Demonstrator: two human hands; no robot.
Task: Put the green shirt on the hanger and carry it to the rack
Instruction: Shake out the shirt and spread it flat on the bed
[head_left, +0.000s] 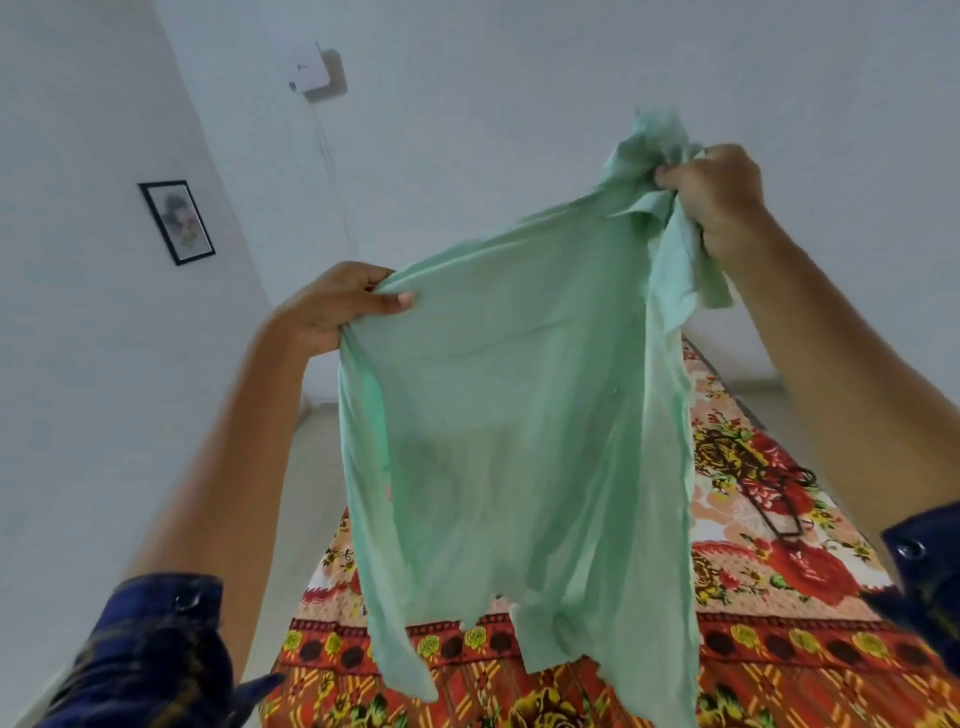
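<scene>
Both hands lift the green shirt (514, 405) above the floral bedsheet (779, 597): left hand (332, 306) pinches one shoulder, right hand (711, 197) clenches the bunched collar. Dark hanger (769, 499) lies on that bedsheet.

The green shirt (514, 415) is showing as thin, matt woven cloth, half letting the light through and crumpling softly where it is bunching at its top. Below the shirt, the bedspread (769, 613) is lying as matt printed cloth in a dense flower pattern, and on it, to the shirt's right, the hanger (769, 499) is looking like dark, thin wire or plastic; which one cannot be told.
</scene>
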